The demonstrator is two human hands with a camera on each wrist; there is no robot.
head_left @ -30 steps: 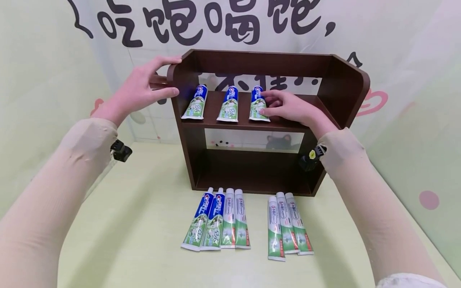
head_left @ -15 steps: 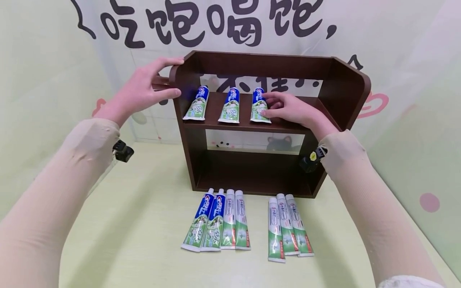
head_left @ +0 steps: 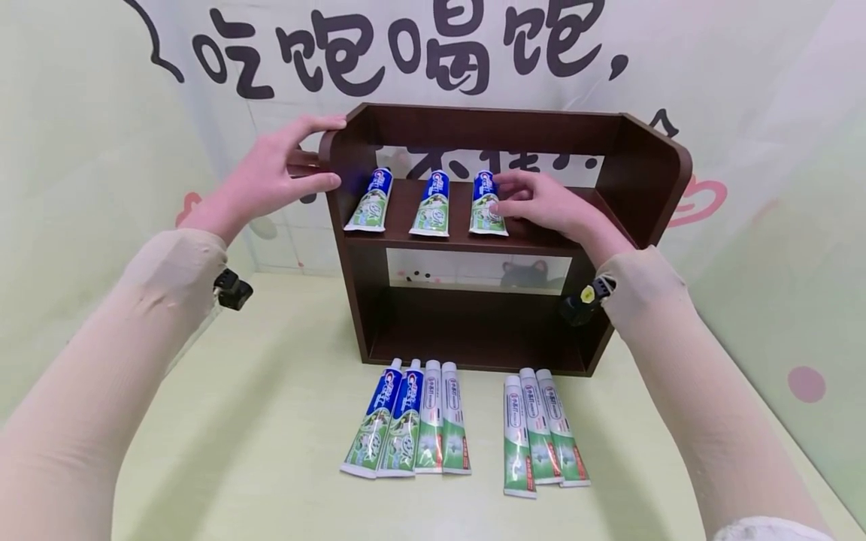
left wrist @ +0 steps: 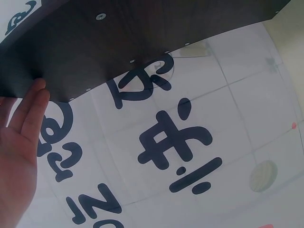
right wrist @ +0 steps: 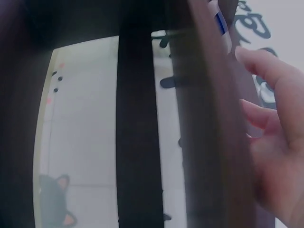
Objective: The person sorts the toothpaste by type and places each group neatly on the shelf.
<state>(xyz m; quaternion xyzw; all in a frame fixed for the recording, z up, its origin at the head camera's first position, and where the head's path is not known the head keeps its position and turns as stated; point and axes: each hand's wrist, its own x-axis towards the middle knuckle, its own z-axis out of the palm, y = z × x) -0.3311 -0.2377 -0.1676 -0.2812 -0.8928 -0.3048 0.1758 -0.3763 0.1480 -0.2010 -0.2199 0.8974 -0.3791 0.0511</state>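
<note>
One bare right hand (head_left: pixel 541 201) meets the right edge of a soft blue-and-green toothpaste tube with a white crimped end (head_left: pixel 482 204), fingers bent and thumb tip at its face; whether they pinch it or merely touch it, I cannot tell. That tube lies just left of the hand, on the upper board (head_left: pixel 461 214) of a dark brown wood-look shelf unit (head_left: pixel 494 128), its long axis running front to back, crimped end at the front edge; the bare left hand (head_left: pixel 277 169) is farther off, spread against the unit's left side panel (head_left: pixel 350 158). Three blue-and-green tubes make a row on that board, this one rightmost. On the pale yellow-green table (head_left: pixel 284 421) before the unit lie seven more: two blue-and-green tubes (head_left: pixel 404 424) beside two slim white-and-green tubes (head_left: pixel 430 428), then, apart to the right, three white-and-green ones (head_left: pixel 519 443).
</note>
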